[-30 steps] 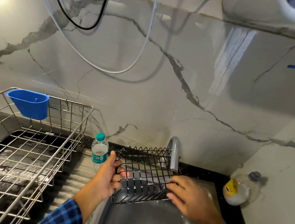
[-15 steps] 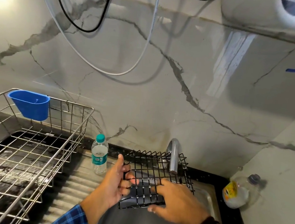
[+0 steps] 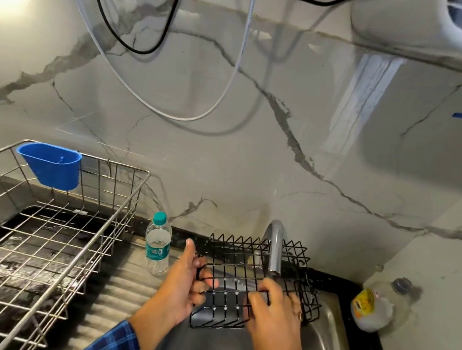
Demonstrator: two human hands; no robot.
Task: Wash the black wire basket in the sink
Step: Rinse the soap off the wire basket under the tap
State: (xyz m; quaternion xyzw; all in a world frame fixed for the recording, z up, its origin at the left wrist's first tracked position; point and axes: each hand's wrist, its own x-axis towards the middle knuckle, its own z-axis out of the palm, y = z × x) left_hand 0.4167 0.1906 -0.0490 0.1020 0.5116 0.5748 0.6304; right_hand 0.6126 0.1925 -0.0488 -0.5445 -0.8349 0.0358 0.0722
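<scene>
The left hand point(image 3: 183, 290) gripped the black wire basket point(image 3: 240, 262) by its left edge, holding it tilted over the sink point(image 3: 323, 347) beneath the tap point(image 3: 275, 248). The right hand point(image 3: 273, 312) lay on the mesh, blurred; I couldn't tell its grip. Scrubbing seemed underway; next, turn it to another side.

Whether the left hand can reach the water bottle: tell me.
Probably, once it lets go: the left hand grips the black wire basket; the water bottle stands close beside, nothing between.

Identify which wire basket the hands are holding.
The black basket, held by the left hand and right hand over the sink; the steel basket at left stands untouched.
</scene>
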